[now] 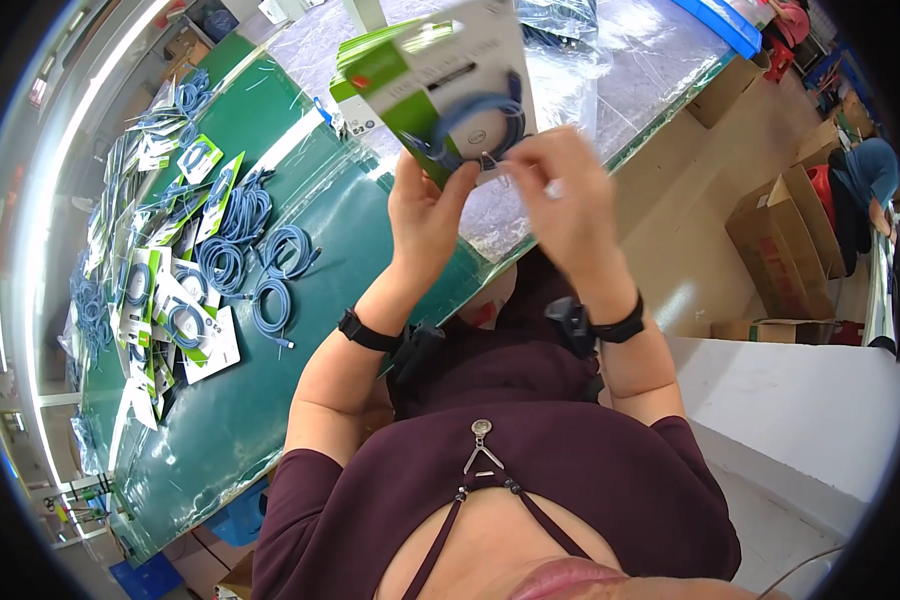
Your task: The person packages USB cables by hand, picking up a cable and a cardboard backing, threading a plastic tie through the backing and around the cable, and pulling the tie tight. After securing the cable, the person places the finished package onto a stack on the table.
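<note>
My left hand [425,215] grips the lower edge of a white and green cardboard package card [410,95], thumb in front, and holds it up over the table's edge. A blue coiled cable [515,118] sits on the front of the card. A thin pale tie [488,160] shows at the bottom of the coil. My right hand [570,190], a little blurred, is closed in a pinch at this tie, at the card's lower right. Just behind the card, a stack of similar green and white cards [355,105] lies on the table.
The green table [340,240] stretches to the left. On it lie a heap of carded cables [155,300] and loose blue cable coils [288,250]. Plastic-wrapped cables [560,25] lie at the far side. Cardboard boxes [785,235] and a seated person [860,190] are at the right.
</note>
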Motion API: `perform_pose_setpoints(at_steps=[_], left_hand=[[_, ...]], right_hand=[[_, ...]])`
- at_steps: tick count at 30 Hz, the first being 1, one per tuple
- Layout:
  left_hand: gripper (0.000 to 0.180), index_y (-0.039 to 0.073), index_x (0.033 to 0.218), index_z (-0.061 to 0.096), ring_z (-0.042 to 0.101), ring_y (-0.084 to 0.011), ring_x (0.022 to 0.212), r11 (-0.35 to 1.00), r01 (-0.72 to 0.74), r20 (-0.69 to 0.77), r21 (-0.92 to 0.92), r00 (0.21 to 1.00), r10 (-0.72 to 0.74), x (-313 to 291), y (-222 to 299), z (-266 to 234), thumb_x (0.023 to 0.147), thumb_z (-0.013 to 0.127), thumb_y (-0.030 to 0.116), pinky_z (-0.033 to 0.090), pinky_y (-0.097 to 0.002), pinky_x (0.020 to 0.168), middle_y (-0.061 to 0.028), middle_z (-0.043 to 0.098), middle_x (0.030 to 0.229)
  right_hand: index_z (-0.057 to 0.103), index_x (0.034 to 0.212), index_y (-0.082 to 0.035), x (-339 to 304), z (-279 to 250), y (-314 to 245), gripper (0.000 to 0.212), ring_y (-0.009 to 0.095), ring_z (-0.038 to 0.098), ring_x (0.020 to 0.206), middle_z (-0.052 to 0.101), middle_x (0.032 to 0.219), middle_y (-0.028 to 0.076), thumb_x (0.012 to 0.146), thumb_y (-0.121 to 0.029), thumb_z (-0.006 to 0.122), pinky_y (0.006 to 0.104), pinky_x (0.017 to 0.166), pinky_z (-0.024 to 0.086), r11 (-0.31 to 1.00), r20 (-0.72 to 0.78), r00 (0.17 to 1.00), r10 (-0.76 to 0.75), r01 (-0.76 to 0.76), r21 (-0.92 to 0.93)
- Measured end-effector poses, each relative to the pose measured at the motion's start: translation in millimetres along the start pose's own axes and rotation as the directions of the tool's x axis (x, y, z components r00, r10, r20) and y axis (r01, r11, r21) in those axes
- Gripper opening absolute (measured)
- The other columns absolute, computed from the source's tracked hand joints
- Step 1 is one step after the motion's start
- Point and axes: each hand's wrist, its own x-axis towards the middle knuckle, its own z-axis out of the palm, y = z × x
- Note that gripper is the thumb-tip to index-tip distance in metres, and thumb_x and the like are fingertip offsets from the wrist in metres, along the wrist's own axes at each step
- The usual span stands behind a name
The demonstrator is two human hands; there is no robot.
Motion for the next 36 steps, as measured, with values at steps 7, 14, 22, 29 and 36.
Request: perform_pose_setpoints(at_steps=[7, 14, 22, 29, 36], left_hand=[[0.042, 0.009, 0.131, 0.039, 0.06, -0.0203, 0.109, 0.656, 0.459, 0.254, -0.599, 0.886, -0.388, 4.8, 27.3, -3.9, 0.093, 0.057, 0.005, 0.054, -0.0381, 0.091, -0.008, 0.057, 0.121], [0.041, 0.01, 0.13, 0.041, 0.059, -0.0197, 0.111, 0.649, 0.504, 0.252, -0.571, 0.859, -0.446, 0.6, 25.1, -4.5, 0.093, 0.056, 0.005, 0.052, -0.039, 0.093, -0.0079, 0.056, 0.122], [0.041, 0.01, 0.13, 0.042, 0.058, -0.0193, 0.112, 0.704, 0.455, 0.227, -0.545, 0.888, -0.399, -1.7, 31.3, 8.4, 0.093, 0.057, 0.004, 0.052, -0.0383, 0.093, -0.0082, 0.056, 0.123], [0.04, 0.01, 0.13, 0.042, 0.059, -0.0184, 0.11, 0.682, 0.452, 0.216, -0.574, 0.888, -0.407, 0.4, 26.1, -3.6, 0.093, 0.057, 0.005, 0.052, -0.0375, 0.092, -0.0077, 0.057, 0.122], [0.034, 0.009, 0.123, 0.045, 0.062, -0.0181, 0.1, 0.752, 0.416, -0.128, -0.511, 0.829, -0.545, 16.5, -14.0, -98.5, 0.093, 0.06, 0.013, 0.056, -0.0415, 0.085, -0.0054, 0.059, 0.113]], right_hand=[[0.062, 0.103, -0.001, 2.2, 12.9, 39.4, 0.023, 0.015, 0.059, 0.08, 0.062, 0.094, 0.006, 0.08, 0.005, 0.062, 0.0249, 0.071, 0.048, 0.751, 0.177, 0.968, 0.177, -0.249, 0.612], [0.059, 0.116, 0.002, -1.4, 23.2, 43.7, 0.034, 0.014, 0.061, 0.096, 0.064, 0.107, 0.009, 0.082, 0.006, 0.06, 0.026, 0.08, 0.049, 0.862, 0.26, 0.965, -0.044, -0.095, 0.497], [0.056, 0.098, 0.0, -31.3, 62.4, 81.3, 0.017, 0.022, 0.059, 0.077, 0.058, 0.082, 0.011, 0.081, 0.0, 0.062, 0.03, 0.067, 0.047, 0.912, -0.002, 0.996, 0.092, -0.084, 0.402], [0.053, 0.097, -0.001, -21.0, 76.4, 68.8, 0.014, 0.019, 0.06, 0.074, 0.056, 0.084, 0.01, 0.085, -0.001, 0.06, 0.0284, 0.064, 0.047, 0.93, -0.119, 0.993, -0.002, 0.046, 0.364], [0.048, 0.123, -0.004, -28.3, 109.7, 92.7, 0.037, 0.012, 0.059, 0.074, 0.054, 0.104, 0.007, 0.088, -0.001, 0.059, 0.023, 0.062, 0.048, 0.73, 0.357, 0.861, 0.363, -0.5, 0.466]])
